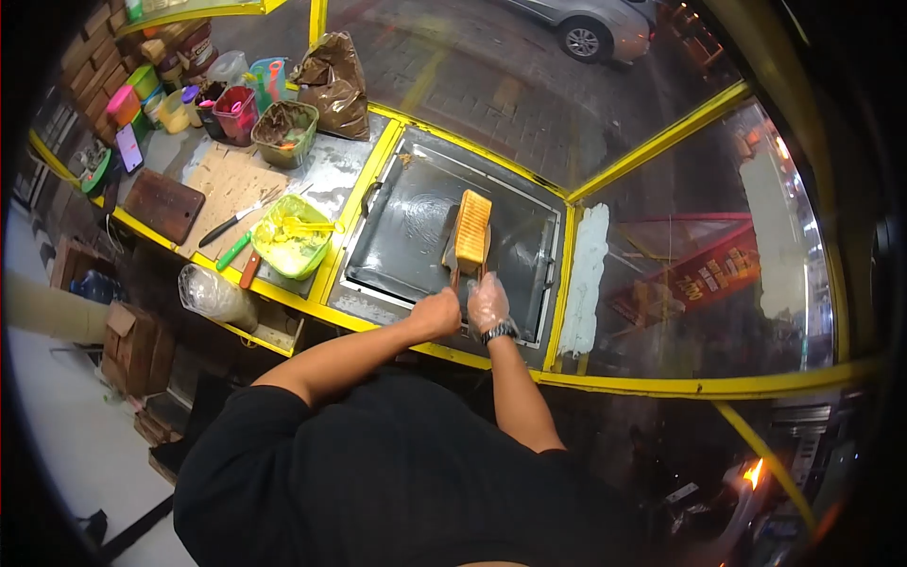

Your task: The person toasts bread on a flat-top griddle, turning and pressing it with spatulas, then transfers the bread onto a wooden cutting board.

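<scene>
A long block of toasted bread (471, 230), browned and sliced across, lies on a flat tool over the dark griddle (402, 222). Bare and closed, my left hand (437, 314) grips a thin handle at the near end of the bread. Beside it my right hand (488, 302), in a clear plastic glove with a dark band at the wrist, closes round a second handle. The blades under the bread are mostly hidden by it.
Left of the griddle stand a green tub of yellow spread (289, 248), a knife (225, 227), a dark board (162, 206), a green container (285, 134) and a brown plastic bag (333, 90). Yellow frame bars (661, 383) edge the stall; a car (581, 28) is outside.
</scene>
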Available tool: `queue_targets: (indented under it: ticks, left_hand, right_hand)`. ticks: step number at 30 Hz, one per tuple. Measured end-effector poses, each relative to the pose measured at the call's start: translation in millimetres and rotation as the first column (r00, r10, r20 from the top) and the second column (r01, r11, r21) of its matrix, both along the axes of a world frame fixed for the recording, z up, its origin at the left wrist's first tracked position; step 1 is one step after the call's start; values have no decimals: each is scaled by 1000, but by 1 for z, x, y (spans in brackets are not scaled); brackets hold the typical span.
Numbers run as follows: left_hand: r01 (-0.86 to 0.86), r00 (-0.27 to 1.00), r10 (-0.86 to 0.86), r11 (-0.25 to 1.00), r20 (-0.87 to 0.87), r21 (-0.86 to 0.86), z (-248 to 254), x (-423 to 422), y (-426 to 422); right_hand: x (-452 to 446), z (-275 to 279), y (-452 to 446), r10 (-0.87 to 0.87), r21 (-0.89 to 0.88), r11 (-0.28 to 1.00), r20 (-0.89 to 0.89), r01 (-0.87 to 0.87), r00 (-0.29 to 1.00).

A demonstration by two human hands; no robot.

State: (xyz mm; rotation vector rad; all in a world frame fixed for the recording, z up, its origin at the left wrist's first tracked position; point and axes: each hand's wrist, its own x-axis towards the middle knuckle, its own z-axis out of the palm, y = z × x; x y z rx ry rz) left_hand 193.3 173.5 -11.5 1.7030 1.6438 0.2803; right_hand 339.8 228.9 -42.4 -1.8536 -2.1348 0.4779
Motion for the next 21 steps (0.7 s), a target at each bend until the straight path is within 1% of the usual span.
queue_targets:
  ticks: [1, 4, 6, 8, 9, 12, 14, 15, 16, 18, 19, 20, 21]
  left_hand:
    - [15, 1000, -15, 1000, -21, 14, 0, -2, 6]
    - [62, 996, -59, 997, -69, 42, -1, -10, 13]
    - [97, 992, -94, 994, -79, 39, -3, -13, 10]
    - [108, 993, -106, 993, -45, 48, -10, -15, 3]
    - [115, 993, -114, 992, -30, 52, -13, -17, 1]
    - [53, 993, -55, 998, 100, 23, -21, -29, -6]
    - [22, 980, -54, 986, 190, 164, -22, -47, -17]
    - [-1, 977, -40, 981, 210, 193, -26, -57, -22]
    - [-24, 973, -28, 975, 230, 223, -31, -67, -26]
    - [-72, 977, 26, 975, 212, 212, -42, -82, -26]
    - [-105, 986, 89, 988, 141, 111, -23, -88, -26]
    - [-102, 989, 91, 990, 114, 94, -20, -90, -19]
    - [-99, 992, 93, 992, 85, 78, -17, -92, -11]
  right_hand:
    - [-5, 5, 6, -10, -1, 1000, 30, 10, 999]
    - [-16, 22, 17, -85, -115, 990, -10, 83, 996]
    - [-16, 13, 14, -95, -95, 991, -14, 93, 995]
    - [-14, 4, 12, -76, -56, 996, -27, 74, 997]
    - [-15, 1, 11, -99, -71, 993, -14, 98, 995]
    - [-12, -7, 2, -113, -2, 994, -75, 113, 991]
    - [-5, 0, -8, -131, 49, 990, -49, 133, 990]
    - [1, 3, -14, -138, 73, 987, -36, 141, 990]
    - [16, -2, -16, -187, -2, 982, -96, 187, 978]
    - [52, -12, -15, -291, -158, 952, -207, 261, 934]
    - [69, -17, -14, -405, -282, 904, -330, 320, 853]
    - [84, -20, -15, -517, -408, 843, -428, 351, 742]
    - [87, 11, -16, -646, -628, 706, -380, 329, 662]
